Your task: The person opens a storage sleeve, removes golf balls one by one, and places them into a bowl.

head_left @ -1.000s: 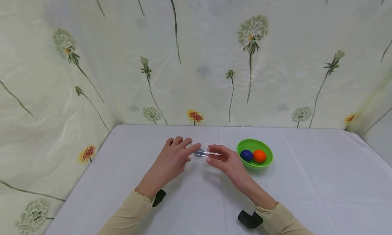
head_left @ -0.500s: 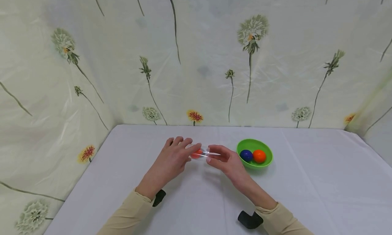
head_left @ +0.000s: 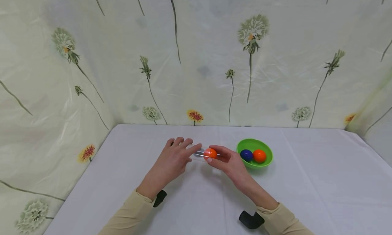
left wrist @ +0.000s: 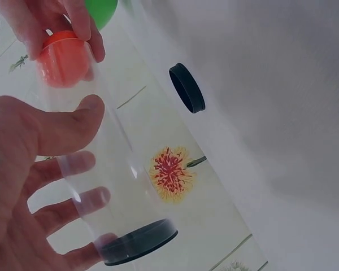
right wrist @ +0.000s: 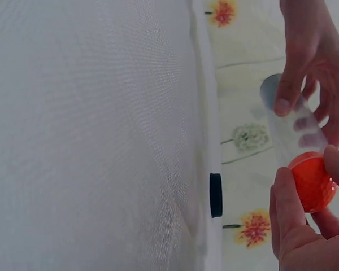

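Observation:
My left hand [head_left: 173, 156] holds a clear plastic tube [left wrist: 116, 169] from the side, fingers curled round it. A dark cap [left wrist: 140, 243] closes the tube's end near the left little finger. At the other end, my right hand [head_left: 231, 163] pinches an orange ball [head_left: 210, 154] between fingers and thumb. The ball looks dimpled in the right wrist view and sits partly inside the tube's mouth. To the right stands a green bowl [head_left: 255, 143] containing a blue ball [head_left: 246, 155] and another orange ball [head_left: 259, 156].
A loose black cap [left wrist: 186, 87] lies on the white-covered table [head_left: 306, 180] in the left wrist view. Flower-printed cloth [head_left: 208, 58] hangs behind the table and along its left side. Black wrist mounts [head_left: 251, 219] stick out beneath the sleeves.
The orange ball, out of sight a second ago, showed inside the tube by the left hand, then moved right to the mouth, where the right fingers now pinch it. Both hands barely moved.

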Available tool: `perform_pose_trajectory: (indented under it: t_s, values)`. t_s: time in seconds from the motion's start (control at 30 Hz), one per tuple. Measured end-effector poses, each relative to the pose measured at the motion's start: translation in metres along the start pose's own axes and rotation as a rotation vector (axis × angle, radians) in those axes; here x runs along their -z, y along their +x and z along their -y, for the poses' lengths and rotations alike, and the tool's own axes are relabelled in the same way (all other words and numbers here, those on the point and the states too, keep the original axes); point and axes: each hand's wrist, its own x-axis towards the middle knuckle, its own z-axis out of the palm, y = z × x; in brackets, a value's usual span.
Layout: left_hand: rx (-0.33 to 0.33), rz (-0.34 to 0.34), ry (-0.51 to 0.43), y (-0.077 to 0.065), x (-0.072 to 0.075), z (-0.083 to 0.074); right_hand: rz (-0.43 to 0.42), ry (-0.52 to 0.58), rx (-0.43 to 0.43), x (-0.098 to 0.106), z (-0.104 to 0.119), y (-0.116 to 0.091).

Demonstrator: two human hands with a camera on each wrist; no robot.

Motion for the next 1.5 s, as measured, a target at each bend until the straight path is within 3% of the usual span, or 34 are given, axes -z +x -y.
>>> perform_pose_trajectory:
  t_s: [0.77, 1.5]
  values:
    - [0.036, 0.015, -0.014, -0.001, -0.002, -0.001, -0.017, -0.014, 0.000, 0.006, -0.002, 0.002]
    - [0.059, 0.006, 0.015, -0.003, -0.005, 0.005, -0.053, -0.125, 0.041, 0.017, 0.006, -0.003]
